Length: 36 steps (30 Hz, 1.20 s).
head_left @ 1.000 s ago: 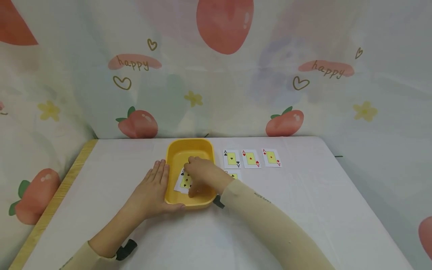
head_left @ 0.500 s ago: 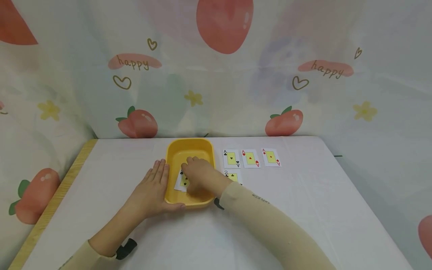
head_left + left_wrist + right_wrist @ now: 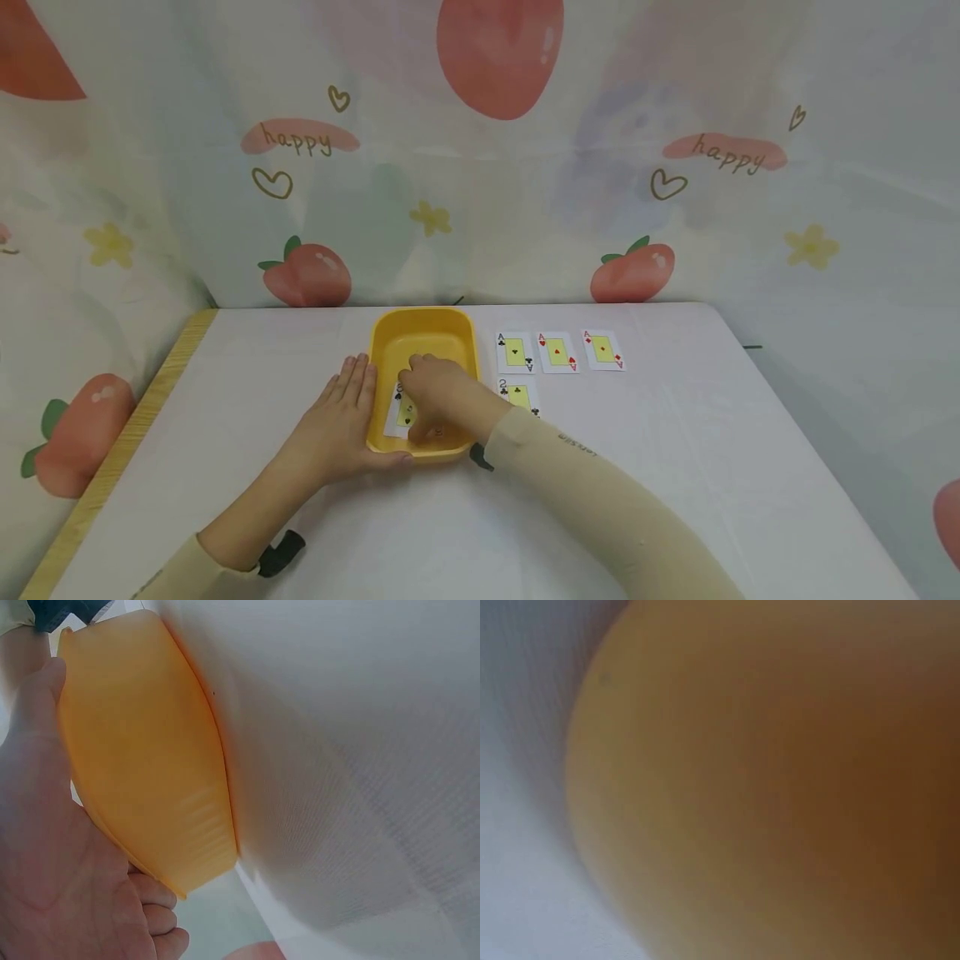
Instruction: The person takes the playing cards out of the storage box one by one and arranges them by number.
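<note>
Head view: 1 black-suited card (image 3: 400, 414) has shifted nearer, remaining inside the yellow tray (image 3: 423, 312); right hand (image 3: 446, 396) bends over it, pinch uncertain; left hand (image 3: 335, 429) presses the tray, fingers straight.

The tray (image 3: 423, 323) looks like smooth plastic, the cards (image 3: 557, 352) like smooth paper. Matt, finely textured cloth (image 3: 712, 467) covers the surface (image 3: 136, 425), wood-grained at left; the backdrop (image 3: 480, 183) is creased fabric.
</note>
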Each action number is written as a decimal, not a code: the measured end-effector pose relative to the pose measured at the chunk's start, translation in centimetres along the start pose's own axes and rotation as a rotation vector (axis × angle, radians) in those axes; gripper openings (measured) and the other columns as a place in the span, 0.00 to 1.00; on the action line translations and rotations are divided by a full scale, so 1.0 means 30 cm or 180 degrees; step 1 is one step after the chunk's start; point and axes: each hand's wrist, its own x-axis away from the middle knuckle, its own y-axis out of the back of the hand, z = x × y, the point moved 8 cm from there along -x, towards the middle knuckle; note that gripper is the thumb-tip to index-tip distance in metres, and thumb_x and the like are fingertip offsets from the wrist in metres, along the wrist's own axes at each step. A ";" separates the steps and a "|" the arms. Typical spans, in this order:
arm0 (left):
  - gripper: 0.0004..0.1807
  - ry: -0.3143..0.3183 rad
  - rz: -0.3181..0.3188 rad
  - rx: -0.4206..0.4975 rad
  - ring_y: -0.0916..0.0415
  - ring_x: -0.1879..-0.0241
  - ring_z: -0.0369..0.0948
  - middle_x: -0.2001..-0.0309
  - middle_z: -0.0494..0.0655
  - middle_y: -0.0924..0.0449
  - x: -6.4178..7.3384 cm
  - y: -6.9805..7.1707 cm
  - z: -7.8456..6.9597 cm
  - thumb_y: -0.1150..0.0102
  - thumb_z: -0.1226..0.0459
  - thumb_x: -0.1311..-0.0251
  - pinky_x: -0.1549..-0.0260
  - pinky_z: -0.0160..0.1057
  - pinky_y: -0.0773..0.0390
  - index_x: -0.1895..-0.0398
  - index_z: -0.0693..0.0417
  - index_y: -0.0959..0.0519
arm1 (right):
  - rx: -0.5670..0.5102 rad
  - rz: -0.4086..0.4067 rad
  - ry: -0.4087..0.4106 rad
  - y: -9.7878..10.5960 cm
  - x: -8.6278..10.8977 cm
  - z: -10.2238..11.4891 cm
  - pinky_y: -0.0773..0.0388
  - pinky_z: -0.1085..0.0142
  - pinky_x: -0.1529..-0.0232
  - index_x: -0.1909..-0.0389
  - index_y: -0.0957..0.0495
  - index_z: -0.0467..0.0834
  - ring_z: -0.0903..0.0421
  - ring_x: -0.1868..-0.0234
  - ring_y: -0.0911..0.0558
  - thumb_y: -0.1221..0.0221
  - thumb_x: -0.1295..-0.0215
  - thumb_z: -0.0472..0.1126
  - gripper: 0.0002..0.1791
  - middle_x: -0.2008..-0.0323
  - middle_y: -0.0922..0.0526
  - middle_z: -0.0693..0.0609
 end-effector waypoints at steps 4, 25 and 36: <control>0.75 0.0000 -0.0011 -0.0015 0.60 0.22 0.59 0.22 0.67 0.58 -0.001 -0.003 0.001 0.49 0.19 0.59 0.27 0.58 0.47 0.23 0.70 0.52 | 0.0071 -0.0012 0.0031 -0.009 -0.007 0.006 0.23 0.62 0.41 0.38 0.25 0.48 0.55 0.52 0.27 0.27 0.59 0.69 0.47 0.46 0.23 0.51; 0.76 -0.0016 -0.0013 -0.0073 0.60 0.22 0.60 0.22 0.68 0.59 0.004 0.004 -0.005 0.55 0.16 0.59 0.27 0.58 0.47 0.24 0.71 0.53 | -0.0016 -0.0091 0.0017 -0.006 -0.019 -0.055 0.26 0.60 0.45 0.36 0.24 0.49 0.54 0.53 0.28 0.35 0.44 0.62 0.37 0.48 0.24 0.51; 0.75 -0.0029 -0.0006 -0.0069 0.60 0.22 0.60 0.22 0.67 0.59 0.003 0.010 -0.010 0.52 0.18 0.57 0.27 0.58 0.46 0.23 0.71 0.53 | -0.0310 -0.0037 -0.0086 0.001 -0.025 -0.073 0.26 0.63 0.40 0.34 0.27 0.48 0.54 0.50 0.28 0.29 0.51 0.60 0.43 0.45 0.26 0.51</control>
